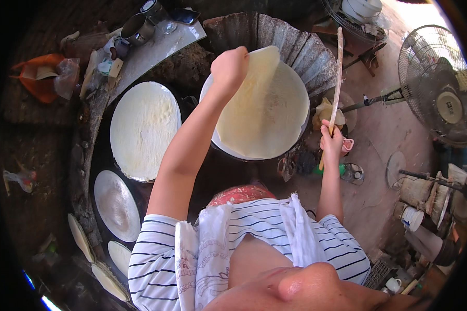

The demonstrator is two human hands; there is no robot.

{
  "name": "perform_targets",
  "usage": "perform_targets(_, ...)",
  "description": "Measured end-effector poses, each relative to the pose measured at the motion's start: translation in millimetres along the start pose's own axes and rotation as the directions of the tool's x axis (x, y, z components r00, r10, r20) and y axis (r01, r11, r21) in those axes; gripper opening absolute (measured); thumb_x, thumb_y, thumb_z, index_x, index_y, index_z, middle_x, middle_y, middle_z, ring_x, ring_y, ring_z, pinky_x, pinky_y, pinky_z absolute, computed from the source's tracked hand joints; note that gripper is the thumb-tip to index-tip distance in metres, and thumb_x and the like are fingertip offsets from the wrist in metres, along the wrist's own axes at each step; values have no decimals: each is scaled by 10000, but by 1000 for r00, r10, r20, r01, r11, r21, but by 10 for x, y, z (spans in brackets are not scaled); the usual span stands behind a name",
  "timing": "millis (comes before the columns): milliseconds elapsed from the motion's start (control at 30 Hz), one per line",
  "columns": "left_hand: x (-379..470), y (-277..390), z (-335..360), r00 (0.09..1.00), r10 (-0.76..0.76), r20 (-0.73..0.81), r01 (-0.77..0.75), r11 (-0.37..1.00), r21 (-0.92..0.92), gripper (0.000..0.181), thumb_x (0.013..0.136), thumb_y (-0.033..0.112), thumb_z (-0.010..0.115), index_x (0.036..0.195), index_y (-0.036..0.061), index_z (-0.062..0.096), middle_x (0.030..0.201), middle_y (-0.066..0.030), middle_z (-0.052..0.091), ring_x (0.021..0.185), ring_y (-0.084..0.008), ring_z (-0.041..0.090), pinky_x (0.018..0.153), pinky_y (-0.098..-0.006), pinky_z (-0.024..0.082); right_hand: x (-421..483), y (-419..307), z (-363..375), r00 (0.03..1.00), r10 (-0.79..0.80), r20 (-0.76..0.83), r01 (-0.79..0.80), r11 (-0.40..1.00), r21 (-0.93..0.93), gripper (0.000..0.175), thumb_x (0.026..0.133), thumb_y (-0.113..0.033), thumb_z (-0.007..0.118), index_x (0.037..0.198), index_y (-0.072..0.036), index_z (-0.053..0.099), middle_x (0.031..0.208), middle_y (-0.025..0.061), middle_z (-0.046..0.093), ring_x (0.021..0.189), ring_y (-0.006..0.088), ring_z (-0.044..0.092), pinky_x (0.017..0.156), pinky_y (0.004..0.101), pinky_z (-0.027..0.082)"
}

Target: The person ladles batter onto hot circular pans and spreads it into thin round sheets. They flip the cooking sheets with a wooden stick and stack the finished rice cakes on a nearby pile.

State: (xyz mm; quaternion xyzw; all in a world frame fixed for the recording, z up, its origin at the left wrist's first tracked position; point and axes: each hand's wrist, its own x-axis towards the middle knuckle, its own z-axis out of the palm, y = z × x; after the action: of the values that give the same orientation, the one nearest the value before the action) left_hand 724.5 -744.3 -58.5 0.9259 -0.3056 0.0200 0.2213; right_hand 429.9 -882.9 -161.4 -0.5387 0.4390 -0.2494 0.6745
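A thin, pale yellow round sheet of flatbread [264, 112] spreads over a round griddle [306, 112] in front of me. My left hand [229, 68] is closed at the sheet's far left edge, where a flap rises off the surface. The fingertips are hidden behind the fist. To the right, my right hand [332, 142] grips a long, narrow, slightly curved wooden stick [337, 77], held upright away from the griddle. On the left, a second round griddle [146, 128] carries a whitish layer of batter or dough with an uneven surface.
A bare round metal plate [116, 206] and stacked pale discs [79, 237] lie lower left. Corrugated metal sheeting [272, 35] curves behind the main griddle. A ledge [159, 50] holds a metal mug [137, 29] and a glass jar [159, 17]. A pedestal fan [438, 85] stands right.
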Motion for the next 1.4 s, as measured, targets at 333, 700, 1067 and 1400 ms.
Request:
perform_targets(333, -966, 321, -822, 907, 214, -362, -273, 955, -119, 48, 786, 117, 614, 834, 108, 618, 745, -77, 625, 629, -278, 608, 529, -346, 477, -14, 88, 41, 996, -82, -37, 78, 991, -113, 173, 819, -107, 675, 976, -63, 617, 639, -67, 471, 494, 9, 377, 415, 177, 258)
perform_targets(700, -3083, -618, -2149, 728, 400, -557, -499, 866, -29, 159, 780, 95, 644, 933, 57, 620, 878, -44, 644, 706, -192, 631, 555, -288, 490, -517, -1019, 1000, 634, -368, 680, 569, 817, -89, 279, 886, -303, 533, 956, -33, 536, 832, 102, 613, 575, 111, 476, 505, 239, 386)
perform_targets(1067, -6877, -1930, -3456, 401, -511, -760, 497, 819, -288, 94, 791, 48, 661, 876, 14, 638, 745, -57, 640, 687, -118, 611, 611, -256, 468, -4218, 102, 3953, -178, 52, 983, 375, 927, 19, 334, 734, 13, 683, 840, -105, 390, 615, -8, 446, 356, 53, 354, 321, 189, 268)
perform_targets(1400, -8588, -4007, -5396, 126, -144, -982, 850, 526, 31, 155, 845, 204, 612, 903, 69, 659, 773, -79, 661, 735, -187, 641, 673, -284, 484, -7670, 438, 6634, -484, -303, 821, 228, 862, 452, 157, 818, 13, 539, 806, -70, 407, 695, 54, 589, 682, 170, 660, 472, 217, 472)
